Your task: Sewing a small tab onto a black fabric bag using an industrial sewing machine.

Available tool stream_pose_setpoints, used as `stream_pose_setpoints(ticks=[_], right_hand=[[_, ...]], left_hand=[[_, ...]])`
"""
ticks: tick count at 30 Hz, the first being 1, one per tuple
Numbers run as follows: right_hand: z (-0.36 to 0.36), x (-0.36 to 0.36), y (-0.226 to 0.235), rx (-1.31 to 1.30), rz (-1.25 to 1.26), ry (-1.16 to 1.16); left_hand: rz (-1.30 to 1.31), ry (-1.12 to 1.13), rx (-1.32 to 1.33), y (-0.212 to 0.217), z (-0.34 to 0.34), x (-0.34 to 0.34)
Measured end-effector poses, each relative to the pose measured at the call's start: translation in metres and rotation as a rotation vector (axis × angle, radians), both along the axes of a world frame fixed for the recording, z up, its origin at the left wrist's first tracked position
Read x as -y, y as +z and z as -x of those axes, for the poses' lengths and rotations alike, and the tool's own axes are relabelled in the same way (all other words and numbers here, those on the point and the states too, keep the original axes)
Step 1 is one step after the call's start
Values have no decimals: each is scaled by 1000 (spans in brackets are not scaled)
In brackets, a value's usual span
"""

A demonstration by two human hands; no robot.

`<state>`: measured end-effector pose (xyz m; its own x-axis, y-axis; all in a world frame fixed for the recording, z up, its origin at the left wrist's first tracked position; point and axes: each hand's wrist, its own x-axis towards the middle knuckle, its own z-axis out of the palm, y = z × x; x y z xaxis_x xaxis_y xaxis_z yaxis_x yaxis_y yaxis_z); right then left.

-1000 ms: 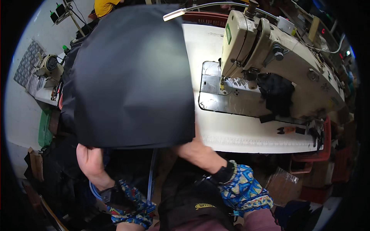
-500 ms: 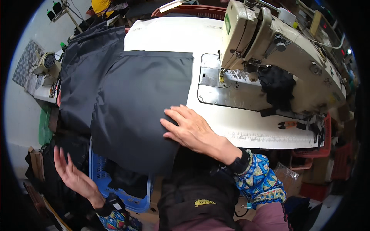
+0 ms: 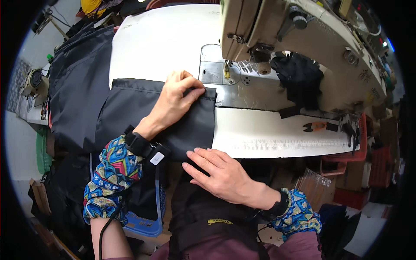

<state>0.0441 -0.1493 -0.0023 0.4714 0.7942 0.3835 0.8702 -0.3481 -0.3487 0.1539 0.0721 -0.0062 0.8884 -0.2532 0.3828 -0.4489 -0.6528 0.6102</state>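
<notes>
A black fabric panel [image 3: 130,104] lies on the white sewing table [image 3: 164,34], its near part hanging over the front edge. A folded band runs along its far edge. My left hand [image 3: 175,99] is closed, thumb and fingers pinching that band close to the far right corner. Along the near right side of the panel, my right hand [image 3: 223,175] rests with fingers stretched out, the fingertips at the cloth. Just beyond the panel's right corner stands the sewing machine [image 3: 333,56], with its presser foot [image 3: 227,71] over the metal plate. No cloth lies under the foot.
More black cloth [image 3: 80,86] drapes over the table's left side. Black scraps [image 3: 299,80] lie under the machine arm. Orange-handled thread snips [image 3: 318,126] sit on the right of the table. A red basket [image 3: 363,143], a blue basket [image 3: 149,227] and a green basket [image 3: 43,156] stand around.
My left hand has come up from the lower left and now pinches the panel's far edge. The panel has moved nearer to me. My right hand has slid down toward the front edge.
</notes>
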Motion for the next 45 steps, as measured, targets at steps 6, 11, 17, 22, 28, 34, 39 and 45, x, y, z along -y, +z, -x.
stream_pose_setpoints(ticks=[6, 11, 17, 22, 28, 34, 39, 45], right_hand=[[-60, 26, 3, 72, -132, -91], [-89, 33, 3, 165, 3, -158], [-92, 29, 3, 206, 118, -159], [-95, 28, 1, 201, 109, -167], [-98, 29, 3, 205, 135, -160], [-117, 42, 8, 169, 168, -16], [-134, 50, 8, 178, 191, -91], [-149, 48, 5, 64, 194, -203]], left_hand=[[-72, 16, 8, 1, -3, 7], [119, -67, -252, 12, -6, 2], [49, -14, -234, 10, -9, 3], [-16, 17, -167, 11, -7, 9], [-51, 41, -104, 4, -9, 12], [-67, 77, 11, -5, -10, 23], [-35, 80, 6, -9, -38, 36], [39, 102, 29, -15, -70, 36]])
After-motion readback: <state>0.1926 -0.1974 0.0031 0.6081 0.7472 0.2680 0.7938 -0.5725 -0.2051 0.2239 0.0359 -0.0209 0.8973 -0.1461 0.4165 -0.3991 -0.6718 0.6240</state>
